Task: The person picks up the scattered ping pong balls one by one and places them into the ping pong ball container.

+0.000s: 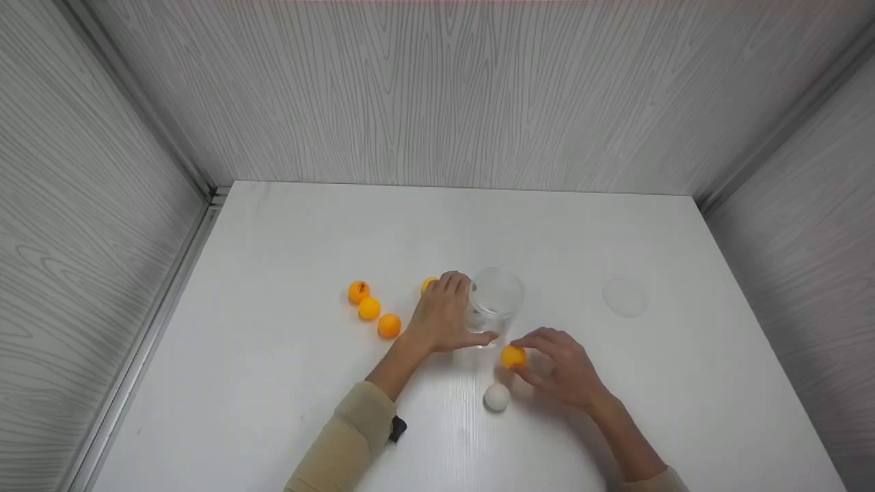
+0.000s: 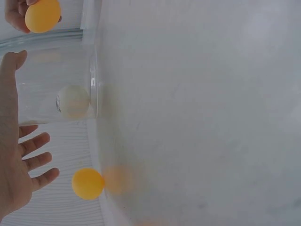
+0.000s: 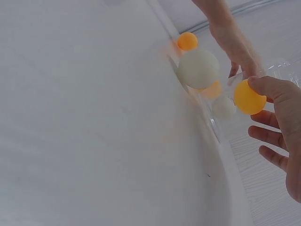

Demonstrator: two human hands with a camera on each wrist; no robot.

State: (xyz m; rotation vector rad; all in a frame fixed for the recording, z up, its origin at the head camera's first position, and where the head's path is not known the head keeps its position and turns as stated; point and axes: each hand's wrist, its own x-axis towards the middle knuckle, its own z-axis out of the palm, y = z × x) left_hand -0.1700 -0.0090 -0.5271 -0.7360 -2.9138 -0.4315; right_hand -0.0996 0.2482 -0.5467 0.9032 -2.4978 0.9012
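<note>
Where pale grey panels with a wood-grain pattern border a smooth white tabletop, a person's two hands meet around a clear container. Cylindrical, glossy and upright, the container is transparent enough for me to see a printed white ball inside it, low against the base. A thin, clear round disc lies flat on the right, well apart. Three orange balls form a slanting row on the left, the farthest bearing a dark mark; a partly hidden orange ball shows beyond the left hand. That hand is spread wide, fingers nearly straight, with the container between thumb and fingers; how firmly it presses, I cannot tell. The right hand pinches the held ball between thumb and fingertips, its other fingers parted. Round, matt and evenly orange, this ball is just beside the container's near side, with a plain white ball nearby on the tabletop.
</note>
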